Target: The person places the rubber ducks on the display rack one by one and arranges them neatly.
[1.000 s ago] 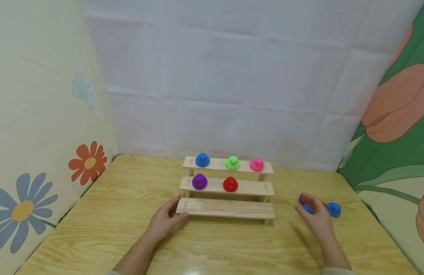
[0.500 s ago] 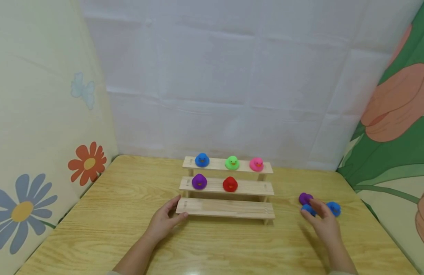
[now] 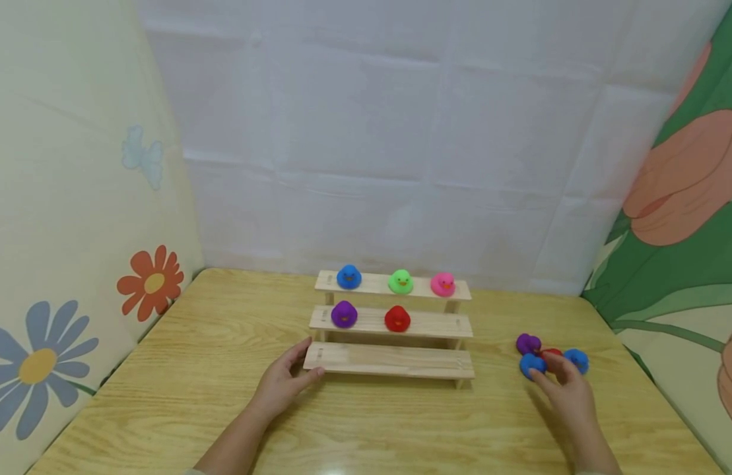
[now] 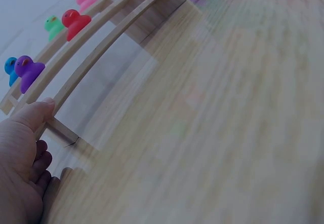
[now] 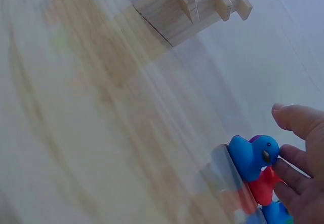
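Note:
My left hand (image 3: pixel 282 382) grips the left end of the lowest step of a three-tier wooden display stand (image 3: pixel 395 359); in the left wrist view its thumb (image 4: pixel 38 111) lies on that step. Over at the right, my right hand (image 3: pixel 570 396) reaches among a group of rubber ducks, thumb and fingers spread. Nearest to it is a blue rubber duck (image 3: pixel 529 364). The right wrist view shows the fingertips right at this duck's head, the thumb held apart. Beside it are a purple duck (image 3: pixel 527 343), a red duck (image 3: pixel 552 353) partly hidden by fingers, and another blue duck (image 3: pixel 577 360).
On the top tier sit a blue duck (image 3: pixel 349 277), a green duck (image 3: pixel 400 282) and a pink duck (image 3: pixel 443 284). The middle tier holds a purple duck (image 3: pixel 344 315) and a red duck (image 3: pixel 398 318). A white cloth (image 3: pixel 366 132) hangs behind the wooden table (image 3: pixel 223 330).
My right hand has moved right and slightly down toward the front blue duck, uncovering the purple duck and more of that blue one. My left hand stays on the stand.

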Demonstrator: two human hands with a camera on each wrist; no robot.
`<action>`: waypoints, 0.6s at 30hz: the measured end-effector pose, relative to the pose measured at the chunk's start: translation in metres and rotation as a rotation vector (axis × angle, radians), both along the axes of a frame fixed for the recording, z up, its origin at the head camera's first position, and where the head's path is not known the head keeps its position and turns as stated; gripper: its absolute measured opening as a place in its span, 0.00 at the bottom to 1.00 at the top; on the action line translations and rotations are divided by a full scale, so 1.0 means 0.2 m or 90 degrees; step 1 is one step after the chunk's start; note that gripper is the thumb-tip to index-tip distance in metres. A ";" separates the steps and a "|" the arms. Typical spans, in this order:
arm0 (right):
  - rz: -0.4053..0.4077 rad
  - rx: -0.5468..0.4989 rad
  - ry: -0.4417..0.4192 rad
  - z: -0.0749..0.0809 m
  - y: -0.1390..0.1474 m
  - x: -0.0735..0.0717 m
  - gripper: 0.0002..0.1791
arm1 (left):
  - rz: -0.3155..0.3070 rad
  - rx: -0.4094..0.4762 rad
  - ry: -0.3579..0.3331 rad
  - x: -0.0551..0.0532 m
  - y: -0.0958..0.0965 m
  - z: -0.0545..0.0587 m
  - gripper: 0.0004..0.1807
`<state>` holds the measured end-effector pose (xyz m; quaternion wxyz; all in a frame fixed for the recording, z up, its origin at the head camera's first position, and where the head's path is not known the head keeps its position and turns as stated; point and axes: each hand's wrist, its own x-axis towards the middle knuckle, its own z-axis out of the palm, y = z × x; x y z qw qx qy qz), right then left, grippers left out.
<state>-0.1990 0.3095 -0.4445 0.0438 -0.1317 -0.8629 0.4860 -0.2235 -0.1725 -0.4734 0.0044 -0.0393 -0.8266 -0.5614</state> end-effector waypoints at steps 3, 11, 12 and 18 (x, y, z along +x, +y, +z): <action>0.007 0.000 -0.005 -0.01 0.01 0.00 0.37 | 0.000 0.003 -0.003 0.00 0.00 0.00 0.42; 0.003 0.040 0.000 -0.03 -0.02 -0.01 0.34 | 0.003 -0.008 0.001 0.00 0.00 0.01 0.41; 0.003 0.046 0.004 -0.03 -0.02 -0.01 0.34 | 0.004 -0.006 0.000 0.00 0.00 0.01 0.41; 0.013 0.036 0.006 -0.04 -0.04 -0.02 0.34 | 0.007 -0.011 0.004 0.00 0.00 0.01 0.41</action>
